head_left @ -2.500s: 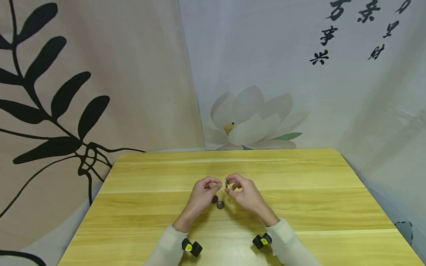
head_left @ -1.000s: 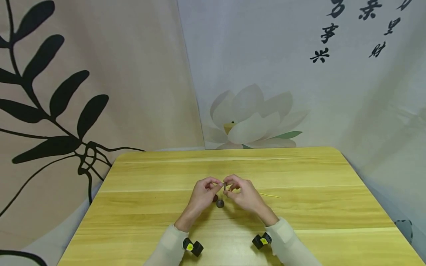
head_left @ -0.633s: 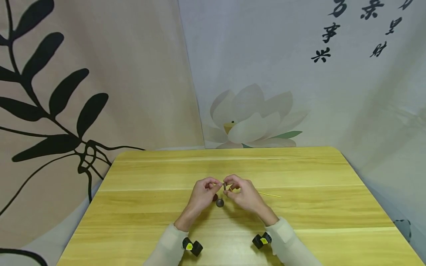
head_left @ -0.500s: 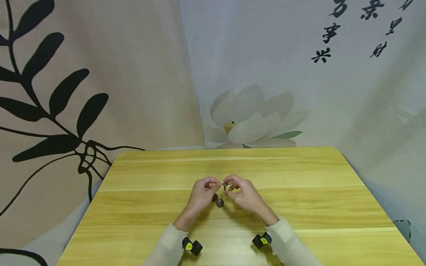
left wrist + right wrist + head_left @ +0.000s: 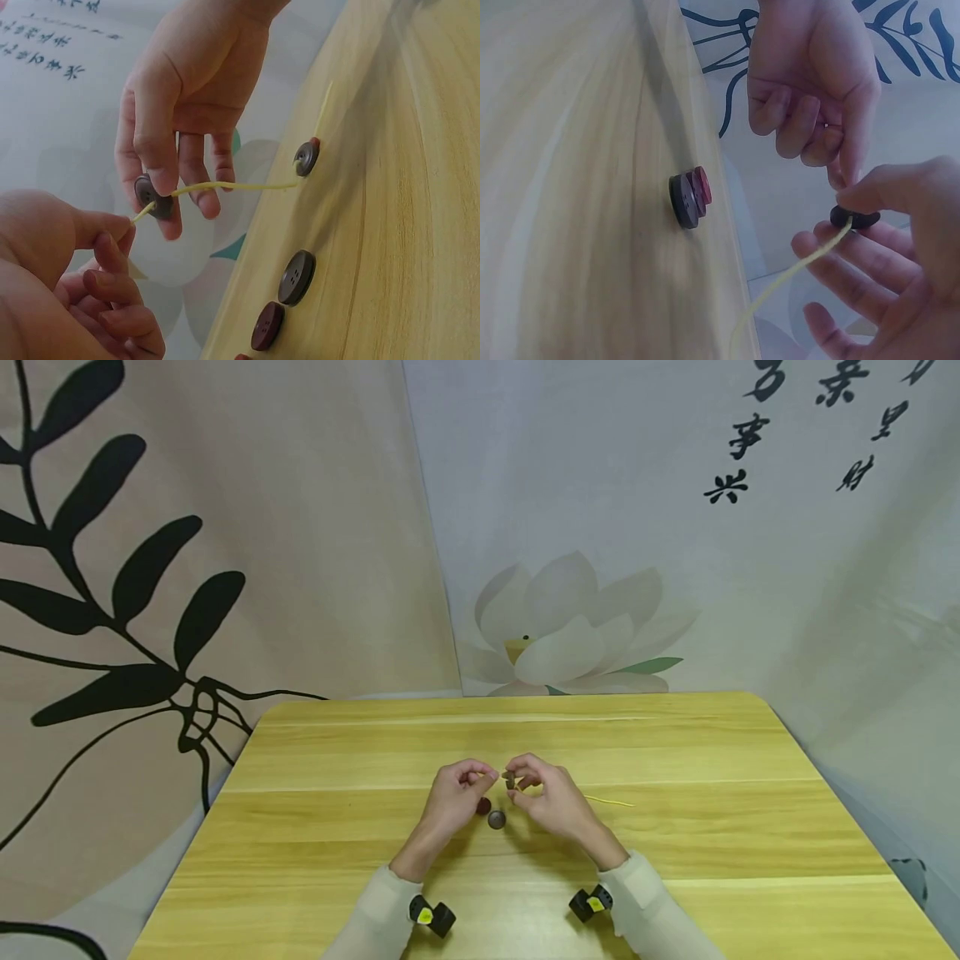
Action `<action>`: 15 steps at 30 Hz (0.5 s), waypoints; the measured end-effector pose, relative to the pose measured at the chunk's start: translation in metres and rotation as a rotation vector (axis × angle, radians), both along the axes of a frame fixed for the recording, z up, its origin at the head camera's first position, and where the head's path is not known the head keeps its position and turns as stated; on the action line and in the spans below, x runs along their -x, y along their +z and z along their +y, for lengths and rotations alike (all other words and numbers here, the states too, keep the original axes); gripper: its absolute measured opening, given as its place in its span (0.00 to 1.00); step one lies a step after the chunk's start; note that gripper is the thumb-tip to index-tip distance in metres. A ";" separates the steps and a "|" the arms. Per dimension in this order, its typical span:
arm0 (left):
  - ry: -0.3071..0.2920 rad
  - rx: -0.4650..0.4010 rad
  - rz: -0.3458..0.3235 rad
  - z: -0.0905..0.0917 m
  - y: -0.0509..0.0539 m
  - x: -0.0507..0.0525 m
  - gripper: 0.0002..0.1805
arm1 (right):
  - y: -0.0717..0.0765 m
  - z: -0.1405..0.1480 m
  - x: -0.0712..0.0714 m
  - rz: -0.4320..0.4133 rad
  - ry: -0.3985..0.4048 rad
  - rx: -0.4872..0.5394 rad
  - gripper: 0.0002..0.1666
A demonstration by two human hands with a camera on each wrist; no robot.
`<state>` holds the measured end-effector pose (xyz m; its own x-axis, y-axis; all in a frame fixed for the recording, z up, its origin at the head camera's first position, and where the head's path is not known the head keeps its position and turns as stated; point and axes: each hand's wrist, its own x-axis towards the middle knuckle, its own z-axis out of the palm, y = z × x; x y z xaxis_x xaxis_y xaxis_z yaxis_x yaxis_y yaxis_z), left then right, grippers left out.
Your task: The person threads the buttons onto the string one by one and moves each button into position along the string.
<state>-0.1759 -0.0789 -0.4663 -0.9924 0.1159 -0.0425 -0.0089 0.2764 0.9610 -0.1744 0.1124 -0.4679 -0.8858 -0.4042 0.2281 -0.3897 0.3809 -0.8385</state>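
Thumb and forefinger of my right hand [image 5: 551, 797] pinch a dark brown button [image 5: 147, 193] by its edge, above the table. A yellow cord [image 5: 232, 184] runs through this button. On its far side my left hand [image 5: 456, 797] pinches the cord's short end between thumb and forefinger, close to the button. The cord also passes through another dark button [image 5: 307, 158], which rests on the table with something red at its edge. Beneath the hands lie a dark grey button [image 5: 497, 819] and a dark red button [image 5: 483, 806].
A light wooden table [image 5: 337, 843] spans the front. The cord's tail [image 5: 611, 802] lies to the right of my right hand. A small red piece [image 5: 243, 357] peeks in at the left wrist view's lower edge. Printed curtains hang behind the table.
The button in my right hand has turned from nearly edge-on to show more of its face. My hands have drawn slightly apart. The loose buttons stay where they were.
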 end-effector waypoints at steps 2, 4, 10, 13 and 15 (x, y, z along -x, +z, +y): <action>0.000 0.004 0.004 0.000 0.000 0.000 0.10 | 0.000 0.000 0.000 0.002 0.001 0.001 0.18; -0.002 0.005 0.009 0.000 0.000 0.000 0.10 | -0.001 0.001 0.000 0.006 0.002 0.001 0.17; 0.000 0.010 0.012 0.000 0.002 0.000 0.09 | -0.002 0.002 0.001 0.022 0.003 -0.002 0.16; -0.001 0.014 0.009 0.001 0.002 0.000 0.10 | -0.002 0.003 0.001 0.029 0.000 -0.008 0.16; -0.002 0.014 0.006 0.001 0.003 0.000 0.10 | -0.003 0.003 0.001 0.032 -0.003 -0.014 0.16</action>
